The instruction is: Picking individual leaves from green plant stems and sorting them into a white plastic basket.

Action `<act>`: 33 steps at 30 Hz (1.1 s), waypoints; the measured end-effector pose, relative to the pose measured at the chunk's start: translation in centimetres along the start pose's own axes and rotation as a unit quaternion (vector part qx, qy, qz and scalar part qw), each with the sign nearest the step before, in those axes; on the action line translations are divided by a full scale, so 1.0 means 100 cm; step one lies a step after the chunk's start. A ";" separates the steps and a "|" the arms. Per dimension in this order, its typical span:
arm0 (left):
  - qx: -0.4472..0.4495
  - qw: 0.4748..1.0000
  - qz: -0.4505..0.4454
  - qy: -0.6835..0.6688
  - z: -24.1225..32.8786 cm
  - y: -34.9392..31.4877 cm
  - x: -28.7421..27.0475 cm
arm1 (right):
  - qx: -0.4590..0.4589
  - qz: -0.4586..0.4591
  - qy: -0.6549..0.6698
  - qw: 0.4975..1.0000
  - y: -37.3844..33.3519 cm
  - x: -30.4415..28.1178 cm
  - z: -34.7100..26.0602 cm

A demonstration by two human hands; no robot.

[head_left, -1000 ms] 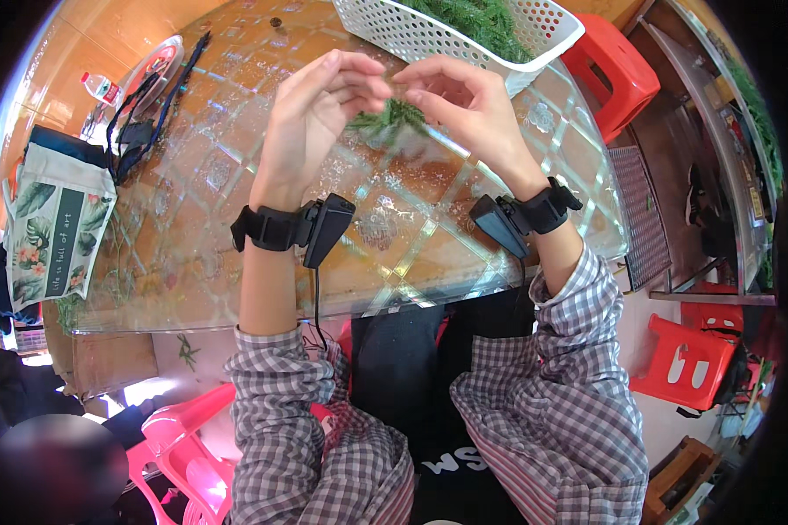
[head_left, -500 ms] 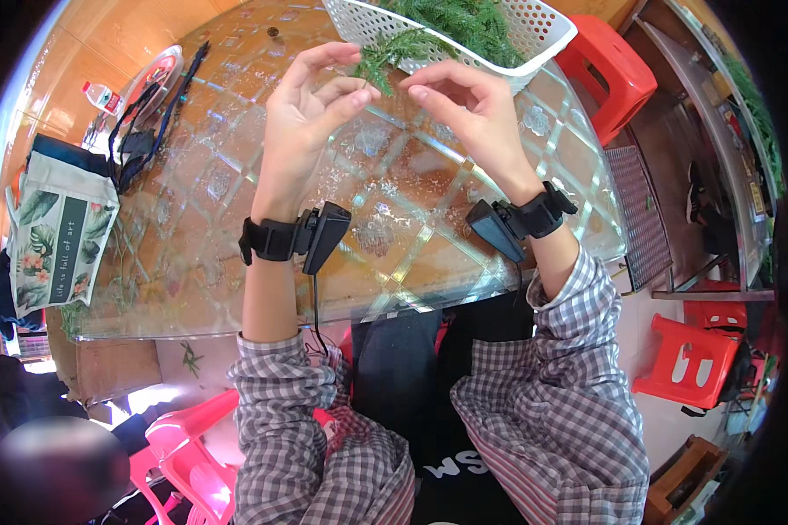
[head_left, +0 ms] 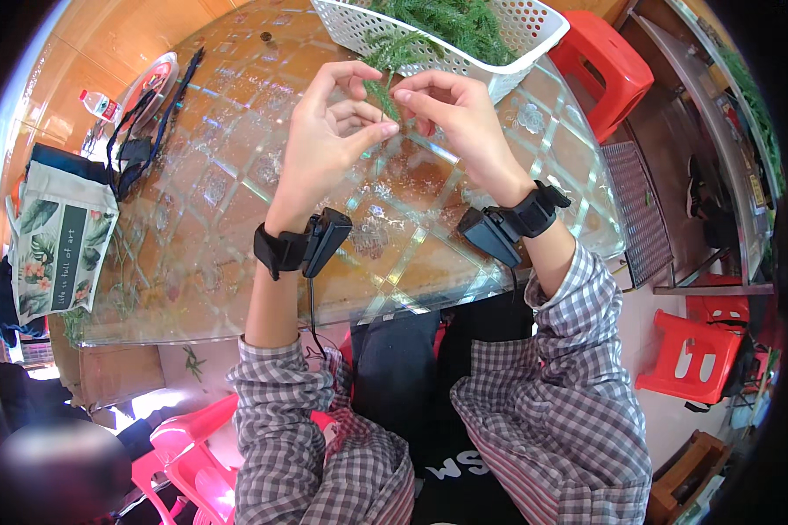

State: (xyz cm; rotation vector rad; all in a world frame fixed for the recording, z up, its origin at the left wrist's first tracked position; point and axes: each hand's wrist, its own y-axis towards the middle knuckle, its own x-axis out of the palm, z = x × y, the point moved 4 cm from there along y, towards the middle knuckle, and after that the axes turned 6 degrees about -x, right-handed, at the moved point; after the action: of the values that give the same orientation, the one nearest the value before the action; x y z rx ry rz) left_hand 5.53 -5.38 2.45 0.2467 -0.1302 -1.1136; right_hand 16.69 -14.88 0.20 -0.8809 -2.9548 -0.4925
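Note:
A green needle-leaved sprig (head_left: 383, 98) is held up between my two hands over the glass-topped table. My left hand (head_left: 328, 136) is closed on it from the left, its index finger bent across the leaves and its thumb below, by the thin stem. From the other side my right hand (head_left: 466, 118) pinches at the sprig's edge, thumb and index finger together; its other fingers curl behind. Just beyond the hands stands a white perforated basket (head_left: 464, 72) with more green sprigs (head_left: 460, 26) in it, some hanging over its near rim.
The patterned tabletop (head_left: 236, 271) has small pale bits scattered on it. At the left are a printed cloth bag (head_left: 66, 245), a plate (head_left: 156, 83) with dark straps, and a bottle (head_left: 99, 105). A red stool (head_left: 608, 74) stands right of the basket; a pink chair (head_left: 197, 446) is lower left.
Both hands have come slightly nearer to me and closer together. My right fingertips, apart from the sprig before, now meet it. The sprig has shifted a little nearer too.

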 end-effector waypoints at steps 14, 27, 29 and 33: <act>-0.031 0.998 -0.018 0.048 -0.003 -0.002 0.011 | 0.087 -0.019 0.089 0.992 -0.002 0.002 0.009; -0.055 0.991 0.026 0.123 -0.019 0.002 -0.004 | 0.085 -0.017 0.059 0.994 0.000 -0.002 0.018; -0.067 0.986 0.022 0.151 -0.020 0.002 -0.004 | 0.086 -0.016 0.046 0.995 0.000 -0.002 0.018; -0.090 0.978 0.034 0.187 -0.021 0.000 -0.002 | 0.077 -0.043 0.034 0.996 0.001 0.001 0.020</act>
State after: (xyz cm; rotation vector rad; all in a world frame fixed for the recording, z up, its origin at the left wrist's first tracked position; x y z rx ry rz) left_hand 5.91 -4.87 0.44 0.2836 0.2944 -0.9854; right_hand 16.82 -14.19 -1.71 -0.7098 -2.9296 -0.2866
